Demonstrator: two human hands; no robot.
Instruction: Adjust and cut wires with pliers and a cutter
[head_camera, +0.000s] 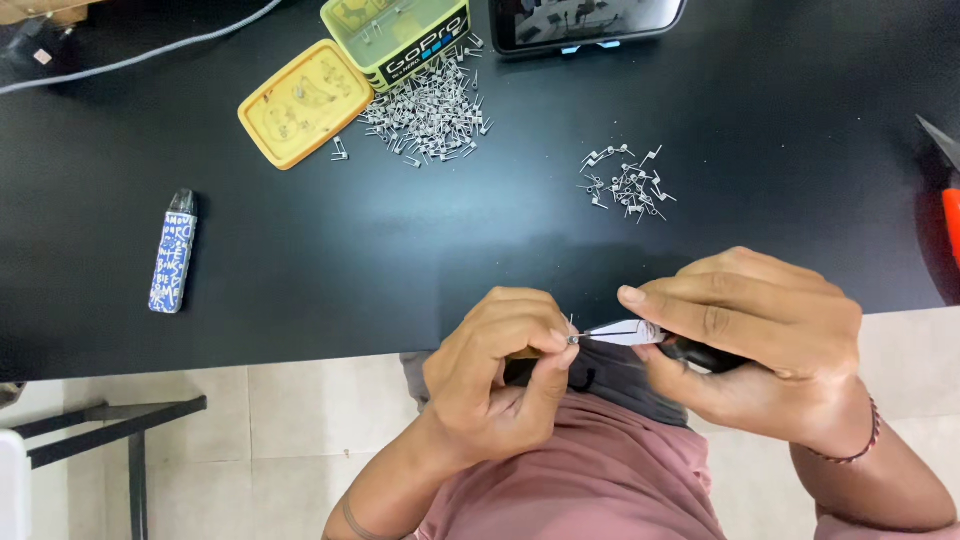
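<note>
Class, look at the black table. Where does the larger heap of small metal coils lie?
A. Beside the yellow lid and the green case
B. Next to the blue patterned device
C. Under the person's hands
A: the larger heap of coils spreads against the yellow lid and green case.

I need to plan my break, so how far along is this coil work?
Looks early. Done, it seems: the small pile of wire coils lying apart on the black table. In hand: the left hand pinches one coil against the tip of the tool held by the right hand. Left: probably the far larger pile beside the yellow case.
</note>
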